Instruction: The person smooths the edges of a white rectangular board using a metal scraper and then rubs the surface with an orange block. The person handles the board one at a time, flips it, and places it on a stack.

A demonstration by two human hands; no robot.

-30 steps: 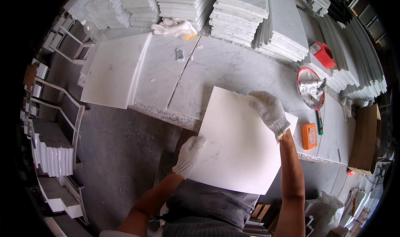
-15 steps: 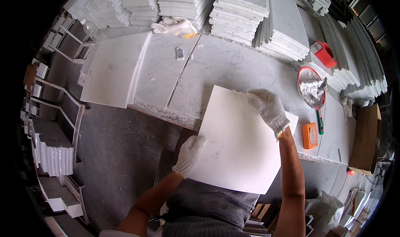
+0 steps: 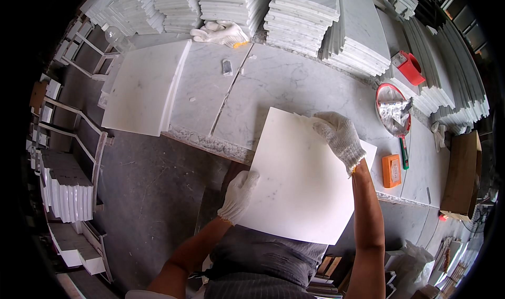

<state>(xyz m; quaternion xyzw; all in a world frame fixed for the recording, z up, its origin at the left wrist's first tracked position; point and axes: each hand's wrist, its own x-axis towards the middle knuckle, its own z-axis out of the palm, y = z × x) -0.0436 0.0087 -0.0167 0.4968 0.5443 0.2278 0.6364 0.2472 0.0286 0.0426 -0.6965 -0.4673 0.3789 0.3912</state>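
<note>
White slab [image 3: 297, 188]: sits in front of dark clothing [image 3: 265, 262], overlapping bench [image 3: 300, 83] edge. Gripped at left edge by left hand [image 3: 239, 198], at far edge by right hand [image 3: 339, 140]. On bench: red-rimmed bowl [image 3: 390, 92], holding crumpled silvery packet [image 3: 391, 110] and grey tool [image 3: 406, 108]. Cardboard box [image 3: 460, 178] farther right; can't see inside.

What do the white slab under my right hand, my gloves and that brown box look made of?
White slab: probably marble with a smooth finish, judging by its faint grey specks. Your gloves: knitted yarn, perhaps cotton, matte; the knit texture shows. Brown box: likely cardboard, dull, with thin flat walls.
</note>
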